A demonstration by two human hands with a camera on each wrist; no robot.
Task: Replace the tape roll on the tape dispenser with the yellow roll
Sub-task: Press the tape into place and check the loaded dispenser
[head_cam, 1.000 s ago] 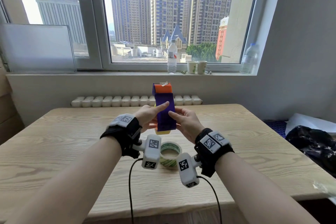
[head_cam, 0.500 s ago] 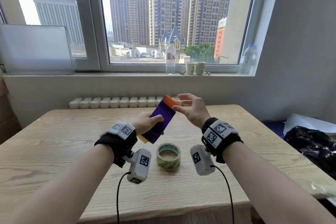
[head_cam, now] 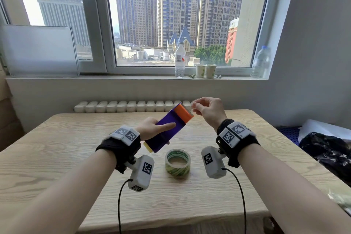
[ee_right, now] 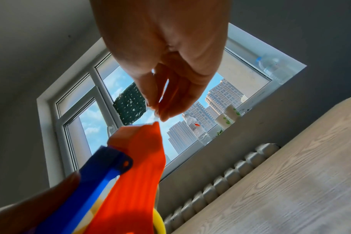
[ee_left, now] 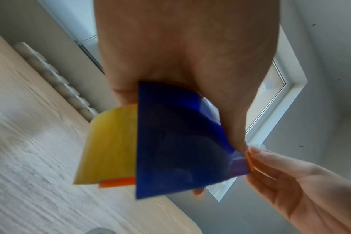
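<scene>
Only blurred writing on green roll point(head_cam: 177, 163); left hand point(head_cam: 152, 129) grips tape dispenser point(head_cam: 171, 126); right hand point(head_cam: 209, 113) pinches tape end.

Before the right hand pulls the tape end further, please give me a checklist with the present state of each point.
1. Left hand has a firm grip on the tape dispenser: ok.
2. Yellow roll sits in the dispenser: ok.
3. Right hand pinches the tape end: ok.
4. Tape lies across the cutter teeth: cannot tell.
5. Green roll is out, flat on the table: ok.
</scene>
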